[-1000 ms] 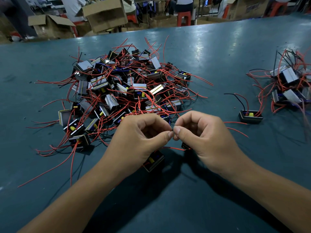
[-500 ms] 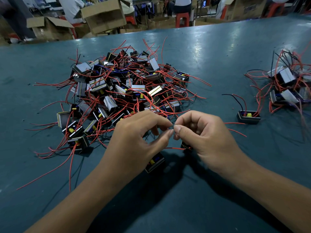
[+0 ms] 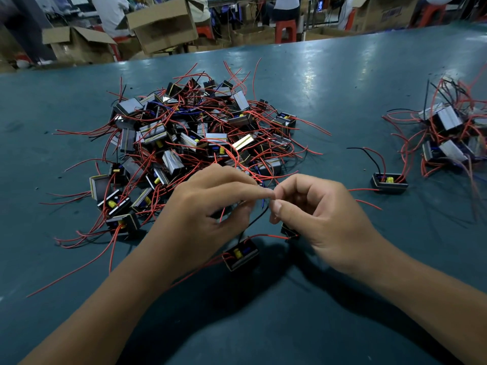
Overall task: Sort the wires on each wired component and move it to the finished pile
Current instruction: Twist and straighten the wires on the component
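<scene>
Both hands met above the tabletop (image 3: 342,83), just in front of the unsorted heap (image 3: 200,133). The left hand (image 3: 208,206) had its fingers (image 3: 267,193) curled, thumb and forefinger closed in a pinch; the right hand (image 3: 324,219) mirrored it, thumb tip almost touching the left forefinger. A thin black wire (image 3: 257,219) ran from that meeting point down and to the left to the component (image 3: 241,255), which sat on the tabletop directly below and slightly nearer the person than the fingertips. Its red wire (image 3: 268,236) stretched rightward under the right palm toward a second small part that was largely hidden. Which hand actually held the black wire's end was hard to settle, though it seemed pinched between the two.

The wire's long axis therefore ran diagonally, fingertips high, component low. The finished pile (image 3: 448,133) lay well apart to the right, with one lone component (image 3: 390,182) between; the right hand was the nearer for that carry.
</scene>
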Demonstrator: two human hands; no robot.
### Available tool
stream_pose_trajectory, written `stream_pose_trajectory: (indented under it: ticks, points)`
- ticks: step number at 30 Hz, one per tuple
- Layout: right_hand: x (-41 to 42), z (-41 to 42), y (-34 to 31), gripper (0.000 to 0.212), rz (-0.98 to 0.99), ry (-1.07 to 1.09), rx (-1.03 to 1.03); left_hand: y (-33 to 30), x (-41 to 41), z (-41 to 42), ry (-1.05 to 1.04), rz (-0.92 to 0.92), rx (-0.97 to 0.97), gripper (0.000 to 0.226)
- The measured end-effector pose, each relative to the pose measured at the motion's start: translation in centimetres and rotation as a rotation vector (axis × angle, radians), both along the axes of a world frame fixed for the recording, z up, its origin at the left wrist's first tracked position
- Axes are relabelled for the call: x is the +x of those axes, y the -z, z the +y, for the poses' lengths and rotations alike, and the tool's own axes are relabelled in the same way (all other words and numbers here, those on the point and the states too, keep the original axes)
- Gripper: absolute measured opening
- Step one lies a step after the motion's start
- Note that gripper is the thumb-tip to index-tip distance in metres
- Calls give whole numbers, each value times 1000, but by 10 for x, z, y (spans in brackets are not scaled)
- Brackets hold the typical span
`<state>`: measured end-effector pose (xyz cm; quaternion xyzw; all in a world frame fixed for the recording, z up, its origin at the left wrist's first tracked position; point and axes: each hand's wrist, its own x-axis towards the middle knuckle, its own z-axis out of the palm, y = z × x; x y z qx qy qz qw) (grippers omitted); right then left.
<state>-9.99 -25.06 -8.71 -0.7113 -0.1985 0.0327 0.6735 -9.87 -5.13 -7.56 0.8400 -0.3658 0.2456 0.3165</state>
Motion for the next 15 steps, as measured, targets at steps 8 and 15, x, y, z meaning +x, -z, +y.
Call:
stream_pose_trajectory:
  ticks: [8,15]
  points:
    - [0,-4,-2,7,49,-110,28,4,5,4,37,-45,-3,20]
    - [3,-5,0,3,54,-152,84,3,1,1,32,-84,-59,19]
